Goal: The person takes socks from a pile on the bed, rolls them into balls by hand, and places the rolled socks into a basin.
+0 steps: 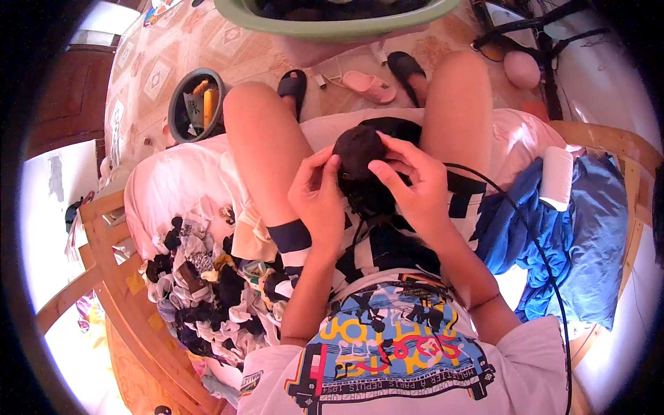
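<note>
Between both hands, above my lap, is a dark, rounded cloth piece (358,153); what kind of garment it is I cannot tell. My left hand (317,192) pinches its left edge, thumb against the fingers. On the other side my right hand (416,181) grips the right edge, thumb on the near face and fingers at the top. More black cloth (370,197) with thin strands lies just below, across my patterned shorts. A large heap of mixed small cloth items (214,290), mostly black, white and grey, spreads on the bed beside my left thigh.
A grey bin (196,105) with items in it stands on the tiled floor. Ahead is a green basin (332,28) with dark contents. Blue cloth (588,235) and a white roll (556,178) lie at right. A black cable (532,225) runs past my right arm.
</note>
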The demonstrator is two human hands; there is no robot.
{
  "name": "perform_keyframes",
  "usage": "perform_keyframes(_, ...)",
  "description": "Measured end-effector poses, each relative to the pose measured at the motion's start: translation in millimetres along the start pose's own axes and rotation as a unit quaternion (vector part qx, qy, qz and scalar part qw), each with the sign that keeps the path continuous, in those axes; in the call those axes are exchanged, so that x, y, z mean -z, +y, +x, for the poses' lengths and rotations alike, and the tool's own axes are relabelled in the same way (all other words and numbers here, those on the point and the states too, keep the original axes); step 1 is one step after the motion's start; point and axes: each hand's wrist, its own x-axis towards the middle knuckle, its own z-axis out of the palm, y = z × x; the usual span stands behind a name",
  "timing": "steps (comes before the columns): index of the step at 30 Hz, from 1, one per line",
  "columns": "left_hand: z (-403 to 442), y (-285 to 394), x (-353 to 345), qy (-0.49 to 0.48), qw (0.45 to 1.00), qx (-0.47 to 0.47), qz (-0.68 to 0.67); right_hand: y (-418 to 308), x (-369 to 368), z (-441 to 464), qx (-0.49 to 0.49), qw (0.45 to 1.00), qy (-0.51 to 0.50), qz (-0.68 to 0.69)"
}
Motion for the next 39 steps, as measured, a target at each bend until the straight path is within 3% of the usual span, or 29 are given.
perform_keyframes(4,-3,-2,0,0.020,0.999,0.026,0.023,12,3,1,-0.010,1.000,-0.011,0.026)
perform_keyframes(7,1,-15,2,0.023,0.997,0.050,-0.057,20,2,2,-0.065,0.992,-0.003,0.109)
perform_keyframes(9,5,-18,3,-0.032,0.971,0.109,-0.211,23,6,4,-0.099,0.983,-0.004,0.152)
perform_keyframes(12,7,-18,2,-0.064,0.940,0.191,-0.276,25,11,8,-0.160,0.956,-0.029,0.244)
perform_keyframes(16,13,-23,4,-0.122,0.923,0.202,-0.305,27,20,10,-0.221,0.904,-0.088,0.355)
perform_keyframes(17,12,-23,2,-0.138,0.911,0.217,-0.322,26,20,11,-0.221,0.904,-0.089,0.355)
perform_keyframes(19,12,-24,3,-0.151,0.898,0.233,-0.340,18,19,12,-0.177,0.957,-0.074,0.216)
perform_keyframes(23,15,-24,4,-0.166,0.886,0.234,-0.364,13,12,8,-0.199,0.941,-0.093,0.259)
perform_keyframes(26,14,-10,1,-0.164,0.881,0.240,-0.373,12,6,8,-0.176,0.958,-0.069,0.216)
perform_keyframes(28,13,-10,2,-0.151,0.881,0.244,-0.375,20,1,8,-0.042,0.997,0.007,0.059)
perform_keyframes(29,13,-16,3,-0.184,0.875,0.224,-0.388,20,2,9,-0.038,0.998,0.007,0.059)
perform_keyframes(31,17,-17,3,-0.222,0.868,0.195,-0.400,17,8,12,0.090,0.993,0.043,-0.060)
perform_keyframes(33,15,-11,3,-0.197,0.884,0.217,-0.364,17,16,14,0.078,0.997,0.011,-0.016)
perform_keyframes(35,14,-8,3,-0.219,0.880,0.202,-0.371,18,21,16,-0.058,0.993,-0.055,0.087)
perform_keyframes(37,10,-4,0,-0.218,0.859,0.236,-0.398,17,20,19,-0.018,0.997,-0.038,0.066)
perform_keyframes(39,13,-4,3,-0.254,0.852,0.233,-0.395,12,21,19,-0.063,0.980,-0.049,0.182)
